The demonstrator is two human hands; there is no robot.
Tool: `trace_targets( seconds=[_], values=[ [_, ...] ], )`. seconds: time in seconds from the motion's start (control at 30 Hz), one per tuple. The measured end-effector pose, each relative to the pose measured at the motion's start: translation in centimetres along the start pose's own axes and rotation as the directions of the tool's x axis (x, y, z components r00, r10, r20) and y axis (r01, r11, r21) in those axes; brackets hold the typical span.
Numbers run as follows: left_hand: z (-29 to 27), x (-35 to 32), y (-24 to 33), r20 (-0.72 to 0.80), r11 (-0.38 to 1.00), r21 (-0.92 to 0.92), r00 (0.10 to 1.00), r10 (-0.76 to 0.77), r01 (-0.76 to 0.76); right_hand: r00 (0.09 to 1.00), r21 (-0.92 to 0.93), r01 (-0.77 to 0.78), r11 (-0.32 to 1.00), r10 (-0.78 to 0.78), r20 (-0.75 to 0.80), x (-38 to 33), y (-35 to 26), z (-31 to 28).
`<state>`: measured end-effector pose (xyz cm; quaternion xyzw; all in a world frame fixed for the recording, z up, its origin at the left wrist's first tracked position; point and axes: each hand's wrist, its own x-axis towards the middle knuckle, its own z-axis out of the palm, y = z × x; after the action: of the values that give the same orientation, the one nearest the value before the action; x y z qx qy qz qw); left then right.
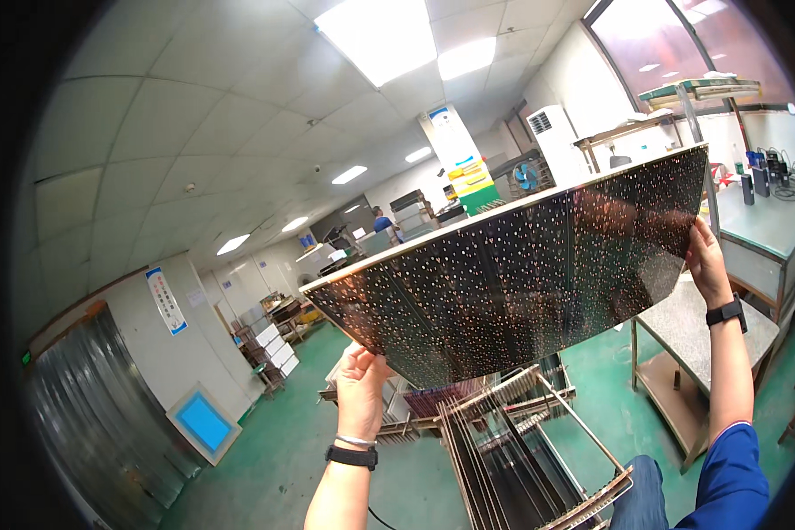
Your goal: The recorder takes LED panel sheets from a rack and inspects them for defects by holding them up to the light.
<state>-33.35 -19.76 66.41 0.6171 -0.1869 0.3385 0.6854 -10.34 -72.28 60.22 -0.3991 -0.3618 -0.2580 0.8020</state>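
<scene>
Held up in front of me is a large, thin black panel (503, 274), tilted, its right end higher than its left. Small bright specks, which may be holes, cover its face, and a pale strip runs along its upper edge. My left hand (360, 382) pinches the lower left corner. At the right edge, my right hand (705, 256) grips the panel between thumb and fingers. Below it stands a slotted rack (539, 450) with several dark panels upright between its rods. The panel hides part of the rack's far side.
A grey-topped table (714, 322) stands to the right, with a green-topped bench (762, 225) behind it holding dark devices. A blue-centred frame (205, 422) leans on the left wall beside a strip curtain (106, 415). Farther off, a person in blue (382, 223) is among equipment.
</scene>
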Motion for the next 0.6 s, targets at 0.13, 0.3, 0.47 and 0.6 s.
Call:
trace_targets(
  seconds=[0.13,0.3,0.47,0.6],
  values=[
    [-1.0,-0.2,-1.4,-0.008,1.000,-0.003,1.000,-0.025,0.025,0.998,0.000,-0.039,0.999,0.039,0.040,-0.5,0.1,0.1],
    [-0.6,-1.3,-2.4,-0.051,0.997,0.022,0.996,0.075,-0.074,0.998,-0.002,-0.024,1.000,0.024,-0.055,-2.0,0.3,2.1],
    [-2.5,-5.1,-5.2,-0.164,0.978,-0.175,0.976,-0.142,0.113,0.997,0.353,0.004,0.936,-0.031,0.072,-4.6,4.2,4.9],
    [-1.4,-9.3,-9.4,-0.113,0.847,-0.429,0.911,-0.396,0.315,0.891,0.612,-0.447,0.653,0.261,0.372,-6.6,12.2,-7.6]
  ],
)
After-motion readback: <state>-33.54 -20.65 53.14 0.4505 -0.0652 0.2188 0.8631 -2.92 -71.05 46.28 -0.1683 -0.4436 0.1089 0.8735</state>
